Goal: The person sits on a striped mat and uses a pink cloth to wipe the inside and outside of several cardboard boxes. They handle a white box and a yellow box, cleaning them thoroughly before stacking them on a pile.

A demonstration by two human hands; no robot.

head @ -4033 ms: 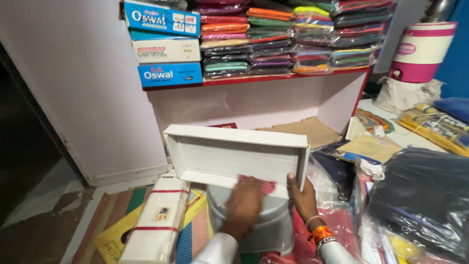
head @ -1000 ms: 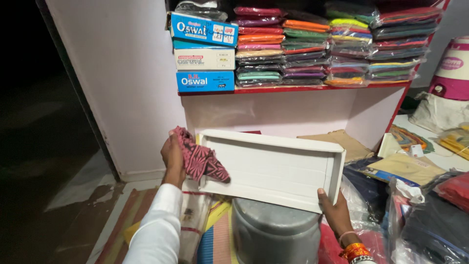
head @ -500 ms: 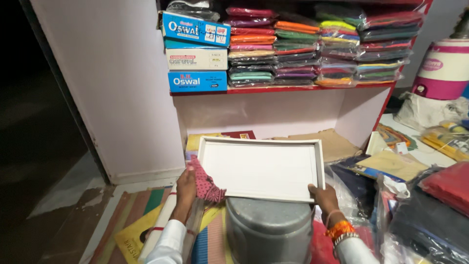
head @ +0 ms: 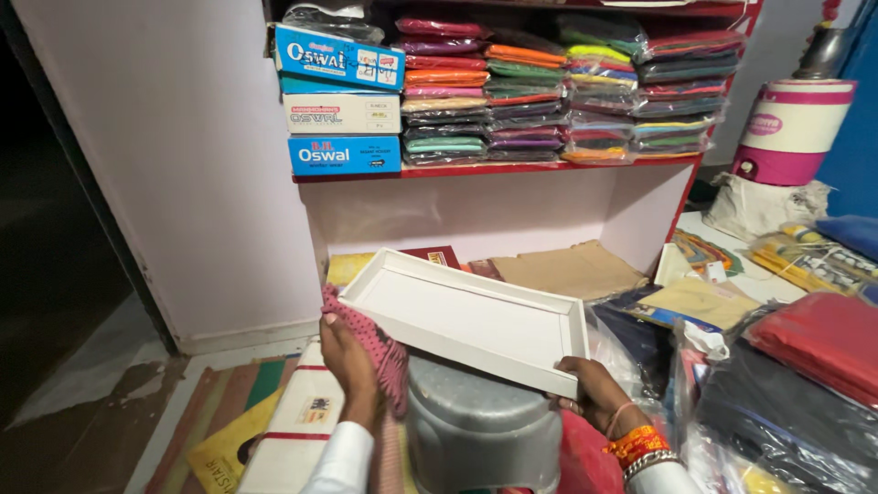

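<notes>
So right now the left hand [head: 352,366] is closed around a bunched pink-and-red dotted cloth [head: 377,343] and is tucked in right against the near-left corner of the white tray lid [head: 471,320] — the cloth is touching that corner and hanging down from the fist. The right hand [head: 599,395] grips the tray's near-right corner from underneath, fingers curled under the edge. The tray is held up in the air, tilted with its hollow side facing the camera, just above the grey plastic stool [head: 480,430]. What's changed: a second ago the left hand had the cloth lifted up beside the tray's left end, clear of it, and half a second ago it was already dropping down alongside; now it's lower again and pressed in at the corner. The tray has also swung — it was more flat-on before, now it runs diagonally with the far-left end further from the camera. Looks to me like the cloth is going along the outer edge rather than the inside. Behind it all, the red shelf [head: 494,168] of folded fabric packs [head: 567,87] and the boxes [head: 340,110] sit the same as before.
</notes>
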